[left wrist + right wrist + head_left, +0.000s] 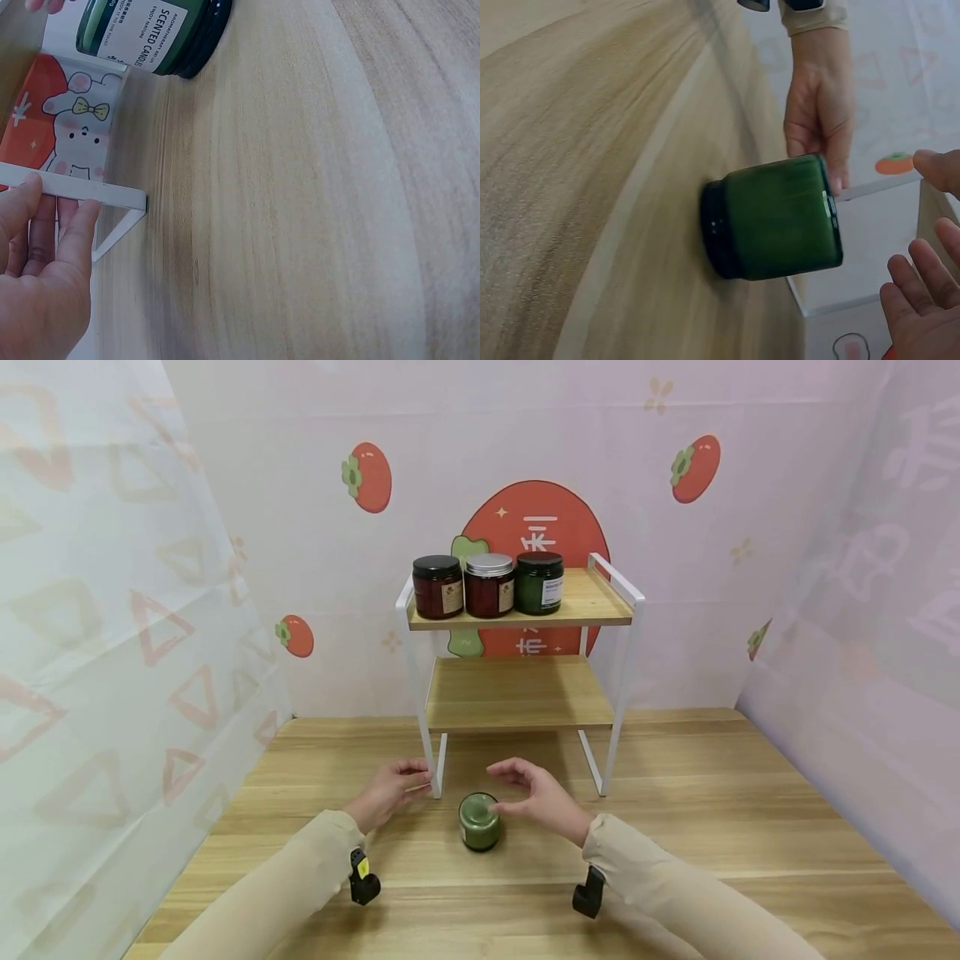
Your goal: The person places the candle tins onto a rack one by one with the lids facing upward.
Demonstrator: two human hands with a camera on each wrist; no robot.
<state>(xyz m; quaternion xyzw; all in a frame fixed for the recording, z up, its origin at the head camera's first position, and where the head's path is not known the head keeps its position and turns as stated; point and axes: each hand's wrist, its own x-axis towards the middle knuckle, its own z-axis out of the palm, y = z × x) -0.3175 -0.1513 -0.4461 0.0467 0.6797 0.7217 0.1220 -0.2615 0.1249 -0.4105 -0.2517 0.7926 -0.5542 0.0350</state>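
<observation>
A green glass scented candle jar (480, 824) stands upside down on the table in front of a two-tier shelf (521, 693), its black lid underneath. Its white label (142, 30) faces the left wrist camera. Around the lower end of the shelf's white front left leg (112, 195), my left hand (390, 789) has its fingers and thumb, holding it. My right hand (543, 797) is spread beside the jar. In the right wrist view a gap separates the right fingers (922, 277) from the jar's green wall (784, 217).
On the top tier, toward the left, stand a dark red jar with a black lid (438, 589), a dark red jar with a silver lid (490, 587) and a green jar with a black lid (539, 585). Printed cloth (300, 527) encloses the wooden table (690, 793) behind and at both sides.
</observation>
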